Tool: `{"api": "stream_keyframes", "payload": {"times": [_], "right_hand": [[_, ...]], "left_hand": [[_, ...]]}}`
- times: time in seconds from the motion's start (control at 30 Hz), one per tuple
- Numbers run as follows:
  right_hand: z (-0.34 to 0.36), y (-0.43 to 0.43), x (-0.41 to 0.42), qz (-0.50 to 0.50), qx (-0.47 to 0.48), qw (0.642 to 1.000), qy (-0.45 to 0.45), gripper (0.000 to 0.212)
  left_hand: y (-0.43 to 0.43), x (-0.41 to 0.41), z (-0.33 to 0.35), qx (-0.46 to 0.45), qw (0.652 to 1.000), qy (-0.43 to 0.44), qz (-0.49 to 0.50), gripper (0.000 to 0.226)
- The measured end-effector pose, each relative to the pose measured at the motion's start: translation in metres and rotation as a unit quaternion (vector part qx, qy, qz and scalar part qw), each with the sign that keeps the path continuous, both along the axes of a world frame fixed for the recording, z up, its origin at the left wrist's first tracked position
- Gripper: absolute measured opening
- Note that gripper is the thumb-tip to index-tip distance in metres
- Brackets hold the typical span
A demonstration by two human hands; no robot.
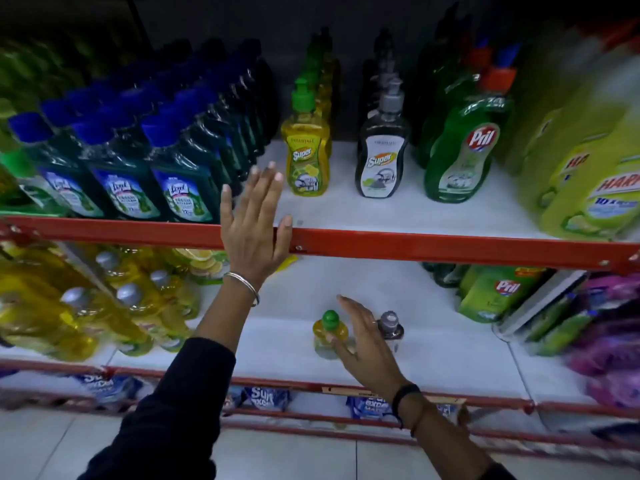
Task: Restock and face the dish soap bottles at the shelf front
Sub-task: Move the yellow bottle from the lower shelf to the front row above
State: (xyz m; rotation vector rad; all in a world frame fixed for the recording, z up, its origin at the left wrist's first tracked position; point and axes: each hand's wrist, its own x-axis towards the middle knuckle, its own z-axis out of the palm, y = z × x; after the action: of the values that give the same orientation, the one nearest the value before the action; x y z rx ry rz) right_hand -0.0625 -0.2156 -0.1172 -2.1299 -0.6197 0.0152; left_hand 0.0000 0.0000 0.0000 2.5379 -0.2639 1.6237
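Store aisle, red-edged shelves | left hand [254, 216] flat, empty, on upper shelf lip [415, 242] | right hand [363, 341] spread, empty, between yellow bottle [327, 336] and grey bottle [390, 329] at its 9 and 3 | suggest: grab by body, lift to upper row, label front

Dim at the top, where the back wall [214, 19] goes black. The white shelf board [381, 209] is the brightest area, lit from the front. Wide-angle bending bows the red rail [415, 245]. Bottles at far left and right of it smear with blur; labels above its middle read sharp.
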Motion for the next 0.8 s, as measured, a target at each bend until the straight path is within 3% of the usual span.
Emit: {"api": "stream_keyframes", "payload": {"times": [0.1, 0.23, 0.57, 0.8], "right_hand": [[-0.02, 0.01, 0.005, 0.008, -0.033, 0.993, 0.116, 0.066], [-0.039, 0.023, 0.011, -0.015, -0.085, 0.981, 0.172, 0.061], [-0.02, 0.021, 0.01, -0.054, -0.049, 0.988, 0.134, 0.039], [0.052, 0.003, 0.0, -0.045, 0.075, 0.988, 0.126, 0.04]], "left_hand": [[0.007, 0.007, -0.004, 0.013, 0.998, -0.026, 0.049, 0.052], [0.009, 0.011, -0.01, 0.024, 0.997, -0.052, 0.057, 0.058], [0.009, 0.011, -0.009, 0.024, 0.996, -0.033, 0.075, 0.056], [0.007, 0.007, -0.006, 0.022, 0.997, 0.0, 0.079, 0.056]]}}
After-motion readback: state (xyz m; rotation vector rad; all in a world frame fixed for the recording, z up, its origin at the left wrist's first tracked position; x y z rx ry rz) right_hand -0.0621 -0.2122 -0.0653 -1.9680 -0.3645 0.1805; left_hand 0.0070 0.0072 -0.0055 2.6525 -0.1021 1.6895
